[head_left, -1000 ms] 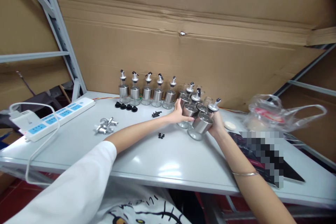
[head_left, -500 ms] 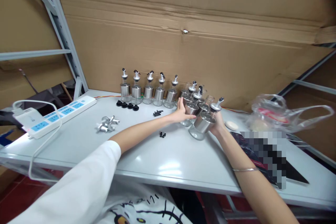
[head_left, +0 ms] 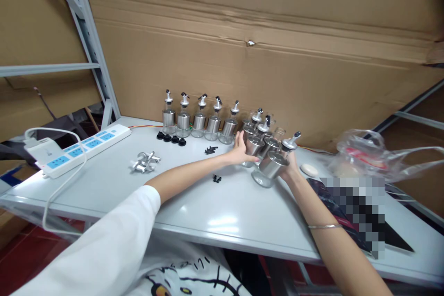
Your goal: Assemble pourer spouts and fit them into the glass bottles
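Several glass bottles with steel sleeves and silver pour spouts, such as the leftmost bottle (head_left: 169, 119), stand in a row along the cardboard. My left hand (head_left: 240, 151) has thumb and fingers spread around a steel-sleeved bottle (head_left: 254, 145) in the right-hand cluster, touching it. Behind a tilted front bottle (head_left: 274, 164), my right hand (head_left: 290, 166) is mostly hidden; it grips that bottle from its right side. Black caps (head_left: 174, 139) lie before the row. Small black parts (head_left: 211, 150) and tiny black pieces (head_left: 217, 179) rest mid-table, silver spout parts (head_left: 145, 162) to their left.
A white power strip (head_left: 86, 150) with a plugged-in charger and cable lies at the left. At the right are a clear plastic bag (head_left: 367, 157), a round white object (head_left: 308, 169) and a dark flat item (head_left: 395, 236). Cardboard (head_left: 208, 64) stands behind the table.
The view has shifted slightly, so the scene sits a little further right. Both hands keep nearly the same places at the bottles.
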Action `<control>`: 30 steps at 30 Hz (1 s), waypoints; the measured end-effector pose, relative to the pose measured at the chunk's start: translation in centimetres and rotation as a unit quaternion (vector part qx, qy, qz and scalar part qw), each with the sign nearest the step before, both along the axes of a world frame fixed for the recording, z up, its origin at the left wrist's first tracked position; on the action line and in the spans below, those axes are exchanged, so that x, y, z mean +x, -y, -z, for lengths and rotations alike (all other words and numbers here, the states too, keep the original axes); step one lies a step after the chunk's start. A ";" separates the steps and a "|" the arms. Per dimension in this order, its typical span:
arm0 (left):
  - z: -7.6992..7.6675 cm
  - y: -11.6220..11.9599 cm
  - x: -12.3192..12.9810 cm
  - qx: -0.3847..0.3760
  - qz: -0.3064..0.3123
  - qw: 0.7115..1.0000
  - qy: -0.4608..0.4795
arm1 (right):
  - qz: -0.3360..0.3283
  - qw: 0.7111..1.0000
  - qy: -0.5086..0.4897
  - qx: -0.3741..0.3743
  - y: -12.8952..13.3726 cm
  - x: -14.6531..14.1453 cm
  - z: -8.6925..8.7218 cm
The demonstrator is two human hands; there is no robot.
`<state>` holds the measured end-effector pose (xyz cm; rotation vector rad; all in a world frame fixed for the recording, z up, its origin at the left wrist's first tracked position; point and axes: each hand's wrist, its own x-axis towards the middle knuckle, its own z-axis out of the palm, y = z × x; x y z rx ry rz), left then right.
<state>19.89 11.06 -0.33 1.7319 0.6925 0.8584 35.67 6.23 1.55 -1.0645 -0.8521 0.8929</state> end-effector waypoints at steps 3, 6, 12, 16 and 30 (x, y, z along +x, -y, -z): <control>-0.7 0.5 -1.8 0.007 0.013 1.000 -0.009 | 0.069 0.997 -0.003 0.033 0.4 0.7 -1.0; -2.4 1.3 -5.6 0.062 0.031 0.997 -0.033 | 0.202 0.971 0.032 0.126 2.1 0.1 -3.0; -6.3 3.0 -16.2 0.209 0.031 0.974 -0.082 | 0.326 0.806 0.298 0.394 7.0 -7.4 -6.2; -7.5 2.4 -21.7 0.185 -0.014 0.960 -0.211 | -0.140 0.730 0.556 0.372 8.7 -13.8 -4.5; -5.3 -0.7 -30.7 -0.030 -0.075 0.891 -0.446 | -0.453 0.463 0.711 0.273 12.8 -21.2 2.7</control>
